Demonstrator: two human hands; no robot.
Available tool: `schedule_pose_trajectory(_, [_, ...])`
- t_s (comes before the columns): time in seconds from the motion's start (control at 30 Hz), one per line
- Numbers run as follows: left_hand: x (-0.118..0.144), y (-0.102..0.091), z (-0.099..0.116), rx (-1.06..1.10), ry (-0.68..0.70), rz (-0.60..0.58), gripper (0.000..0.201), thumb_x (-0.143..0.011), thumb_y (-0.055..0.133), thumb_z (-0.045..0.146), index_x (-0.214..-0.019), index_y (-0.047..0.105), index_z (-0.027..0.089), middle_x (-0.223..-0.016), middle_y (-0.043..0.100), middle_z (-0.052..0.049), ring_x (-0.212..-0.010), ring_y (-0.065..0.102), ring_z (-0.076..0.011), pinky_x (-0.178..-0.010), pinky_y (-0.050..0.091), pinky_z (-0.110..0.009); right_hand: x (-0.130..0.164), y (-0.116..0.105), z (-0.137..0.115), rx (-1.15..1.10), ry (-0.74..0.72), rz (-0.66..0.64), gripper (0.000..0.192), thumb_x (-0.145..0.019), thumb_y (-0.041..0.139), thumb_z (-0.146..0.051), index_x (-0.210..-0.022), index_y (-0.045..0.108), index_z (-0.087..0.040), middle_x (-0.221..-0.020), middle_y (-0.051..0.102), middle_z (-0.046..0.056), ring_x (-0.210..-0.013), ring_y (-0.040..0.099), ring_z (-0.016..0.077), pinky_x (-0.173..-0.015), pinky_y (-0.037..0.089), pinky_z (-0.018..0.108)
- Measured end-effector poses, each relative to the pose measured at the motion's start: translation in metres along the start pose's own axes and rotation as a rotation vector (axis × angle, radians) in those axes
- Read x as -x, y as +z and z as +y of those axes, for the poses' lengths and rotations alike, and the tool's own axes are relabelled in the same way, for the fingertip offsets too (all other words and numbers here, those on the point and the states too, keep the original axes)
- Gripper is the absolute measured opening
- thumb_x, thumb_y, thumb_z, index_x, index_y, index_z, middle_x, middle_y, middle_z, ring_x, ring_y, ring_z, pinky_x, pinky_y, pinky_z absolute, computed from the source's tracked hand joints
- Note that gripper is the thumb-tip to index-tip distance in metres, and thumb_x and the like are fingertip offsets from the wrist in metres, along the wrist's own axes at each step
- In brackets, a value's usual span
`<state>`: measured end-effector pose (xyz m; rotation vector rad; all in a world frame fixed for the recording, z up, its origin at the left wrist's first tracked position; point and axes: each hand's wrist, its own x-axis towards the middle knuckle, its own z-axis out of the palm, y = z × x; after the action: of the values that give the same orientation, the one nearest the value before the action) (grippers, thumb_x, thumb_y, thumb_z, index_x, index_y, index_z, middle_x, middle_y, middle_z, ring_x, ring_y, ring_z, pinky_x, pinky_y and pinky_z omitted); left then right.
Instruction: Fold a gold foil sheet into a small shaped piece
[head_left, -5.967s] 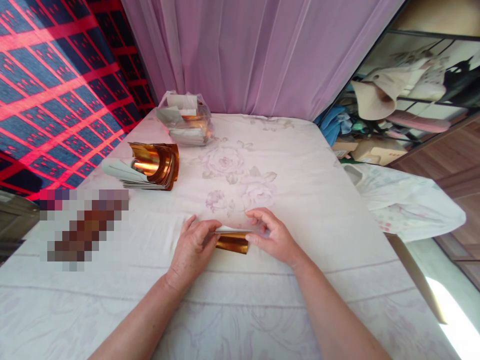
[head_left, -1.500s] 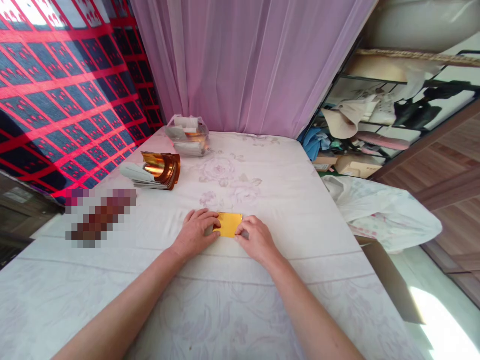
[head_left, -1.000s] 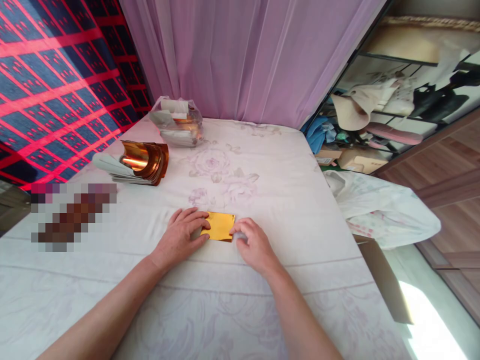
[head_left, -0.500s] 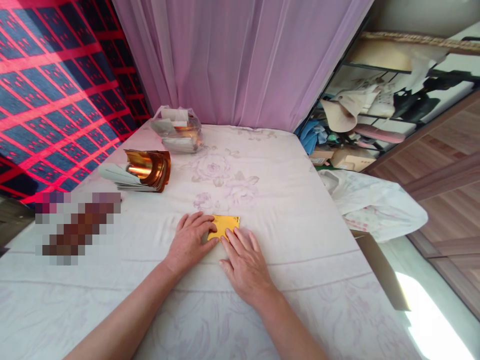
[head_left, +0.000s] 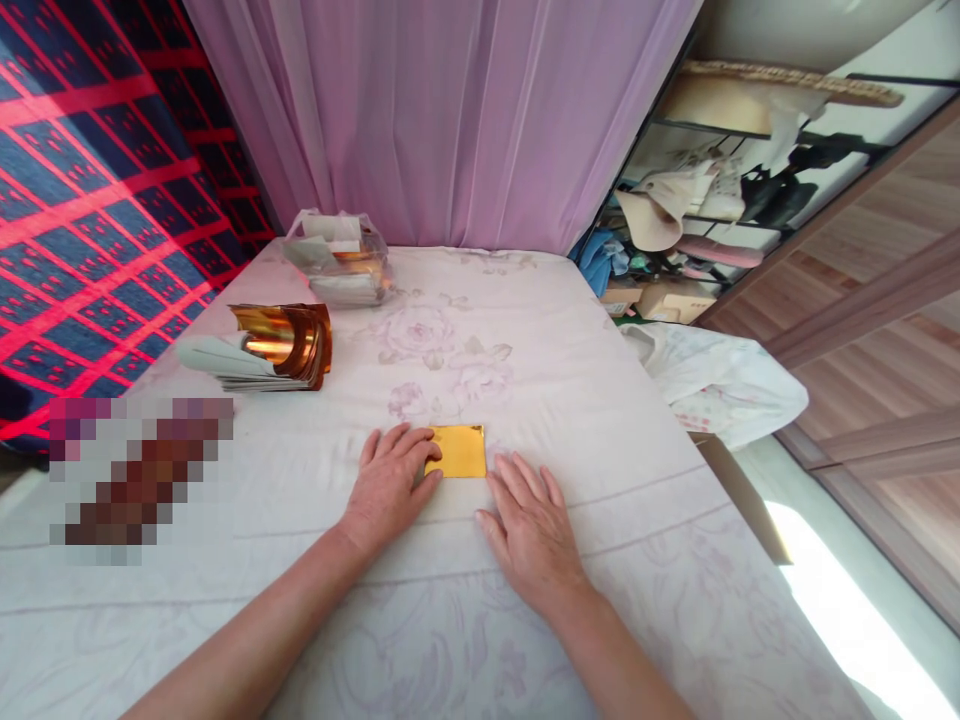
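Observation:
A small folded rectangle of gold foil paper (head_left: pixel 461 452) lies flat on the flowered tablecloth (head_left: pixel 547 370). My left hand (head_left: pixel 388 487) rests palm down at its left end, the fingertips lying on the foil and the thumb along the lower left corner. Those fingers are spread and slightly bent. To the right of the foil, my right hand (head_left: pixel 534 522) lies flat on the cloth, fingers stretched out and holding nothing. Its fingertips are close to the foil's lower right corner. Farther off on the left stands a curled stack of gold foil sheets (head_left: pixel 289 345) with pale backs.
Behind the foil stack sits a clear plastic bag (head_left: pixel 341 262) of similar sheets. A blurred patch (head_left: pixel 146 475) hides something at the left. Purple curtains (head_left: pixel 435 120) hang behind the table. On the right are a crowded shelf (head_left: pixel 675 200), a white plastic bag (head_left: pixel 731 385) and a cardboard box (head_left: pixel 739 490).
My right hand has slid off the gold foil paper to the right, uncovering its right part. My left hand stays on the left end. The whole view has shifted slightly.

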<state>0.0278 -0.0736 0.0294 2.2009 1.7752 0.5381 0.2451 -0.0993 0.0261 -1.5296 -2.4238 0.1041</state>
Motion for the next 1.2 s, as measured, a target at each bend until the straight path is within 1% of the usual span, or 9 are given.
schedule_pose_trajectory(0.1, [-0.001, -0.001, -0.002, 0.014, 0.018, -0.011, 0.017, -0.088, 0.054, 0.028, -0.102, 0.063, 0.029, -0.133, 0.060, -0.002, -0.131, 0.043, -0.0313, -0.110, 0.023, -0.060, -0.020, -0.004, 0.000, -0.025, 0.015, 0.080, 0.039, -0.096, 0.040, -0.029, -0.127, 0.061, -0.016, -0.140, 0.054, 0.014, -0.132, 0.045, 0.0300, -0.109, 0.032, 0.053])
schedule_pose_trajectory(0.2, [-0.001, -0.002, -0.004, 0.031, 0.029, -0.023, 0.019, -0.087, 0.052, 0.025, -0.103, 0.063, 0.029, -0.133, 0.060, -0.002, -0.131, 0.043, -0.0314, -0.109, 0.024, -0.061, -0.045, 0.001, 0.000, -0.036, 0.069, 0.136, 0.045, -0.094, 0.044, -0.030, -0.136, 0.052, -0.015, -0.147, 0.045, 0.018, -0.137, 0.037, 0.0342, -0.108, 0.031, 0.057])
schedule_pose_trajectory(0.33, [-0.001, -0.004, -0.008, 0.047, 0.026, -0.060, 0.024, -0.087, 0.049, 0.022, -0.105, 0.063, 0.030, -0.135, 0.059, -0.001, -0.133, 0.040, -0.0310, -0.109, 0.023, -0.061, -0.064, 0.017, 0.000, -0.044, 0.111, 0.074, 0.057, -0.090, 0.054, -0.040, -0.141, 0.046, -0.017, -0.152, 0.036, 0.021, -0.141, 0.029, 0.0392, -0.108, 0.026, 0.063])
schedule_pose_trajectory(0.43, [-0.002, -0.006, -0.010, 0.053, 0.014, -0.100, 0.027, -0.088, 0.048, 0.022, -0.108, 0.063, 0.031, -0.137, 0.058, 0.001, -0.135, 0.038, -0.0298, -0.111, 0.023, -0.059, -0.063, 0.026, 0.003, -0.041, 0.116, 0.032, 0.060, -0.089, 0.057, -0.046, -0.141, 0.048, -0.018, -0.152, 0.034, 0.022, -0.141, 0.028, 0.0404, -0.108, 0.025, 0.063])
schedule_pose_trajectory(0.57, [-0.002, -0.009, -0.012, 0.061, 0.019, -0.124, 0.029, -0.088, 0.048, 0.021, -0.109, 0.064, 0.032, -0.137, 0.057, 0.001, -0.135, 0.038, -0.0294, -0.111, 0.023, -0.059, -0.058, 0.025, 0.017, -0.044, 0.090, -0.008, 0.064, -0.086, 0.060, -0.049, -0.141, 0.046, -0.020, -0.153, 0.033, 0.021, -0.141, 0.027, 0.0402, -0.108, 0.025, 0.063])
schedule_pose_trajectory(0.83, [0.000, -0.008, -0.014, 0.059, 0.052, -0.093, 0.034, -0.087, 0.044, 0.015, -0.109, 0.064, 0.031, -0.136, 0.059, 0.001, -0.134, 0.039, -0.0279, -0.110, 0.025, -0.056, -0.055, 0.012, 0.038, -0.164, -0.041, -0.054, 0.062, -0.084, 0.062, -0.032, -0.142, 0.042, -0.025, -0.155, 0.033, 0.015, -0.143, 0.028, 0.0309, -0.112, 0.025, 0.055])
schedule_pose_trajectory(0.93, [0.001, -0.007, -0.014, 0.042, 0.061, -0.082, 0.032, -0.086, 0.047, 0.017, -0.109, 0.064, 0.032, -0.136, 0.059, 0.000, -0.134, 0.039, -0.0285, -0.111, 0.024, -0.057, -0.055, 0.009, 0.037, -0.210, -0.052, -0.051, 0.054, -0.083, 0.062, -0.028, -0.136, 0.049, -0.025, -0.155, 0.032, 0.014, -0.144, 0.026, 0.0309, -0.112, 0.025, 0.057])
schedule_pose_trajectory(1.1, [0.002, -0.005, -0.013, 0.015, 0.076, -0.051, 0.021, -0.085, 0.061, 0.033, -0.106, 0.064, 0.031, -0.134, 0.060, -0.001, -0.133, 0.041, -0.0305, -0.112, 0.022, -0.056, -0.055, 0.007, 0.036, -0.264, -0.104, -0.022, 0.017, -0.084, 0.062, -0.025, -0.100, 0.066, -0.024, -0.152, 0.037, 0.010, -0.144, 0.025, 0.0315, -0.111, 0.026, 0.058])
schedule_pose_trajectory(1.2, [0.003, -0.004, -0.012, 0.007, 0.083, -0.036, 0.021, -0.086, 0.063, 0.037, -0.105, 0.064, 0.031, -0.133, 0.061, -0.002, -0.132, 0.043, -0.0307, -0.112, 0.022, -0.057, -0.055, 0.006, 0.035, -0.263, -0.140, -0.004, 0.014, -0.083, 0.066, -0.029, -0.095, 0.068, -0.023, -0.151, 0.038, 0.010, -0.143, 0.025, 0.0330, -0.111, 0.026, 0.058])
